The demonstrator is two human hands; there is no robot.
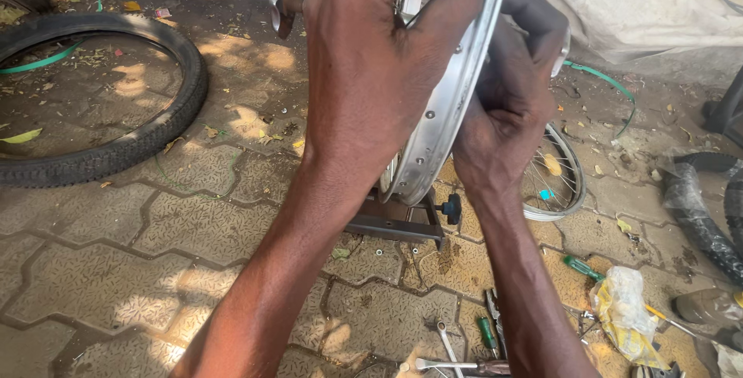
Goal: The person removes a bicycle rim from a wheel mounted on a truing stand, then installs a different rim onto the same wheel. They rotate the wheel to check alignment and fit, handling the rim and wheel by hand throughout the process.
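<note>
i clamp my left hand [371, 76] over the silver wheel rim [449, 107], fingers curled round its edge to steady it upright on the dark stand [395, 223] mid-paving, while my right hand [507, 115] pinches something at the spokes.

This is an open-air bicycle repair spot, a roadside workshop set on the ground. The floor is interlocking paving [193, 223], dusty and strewn with leaves and scraps, with sunlight and shade falling across it. A loose tyre [147, 126] lies flat on the left, and a second spoked wheel [561, 184] lies on the right near black rubber tubes [696, 208]. A bare rim [445, 115] stands in a low metal stand [402, 227]. Hand tools are scattered on the paving: spanners [445, 339], screwdrivers [580, 267], and a crumpled plastic bag [623, 312]. A pale tarpaulin [635, 6] hangs along the back.
</note>
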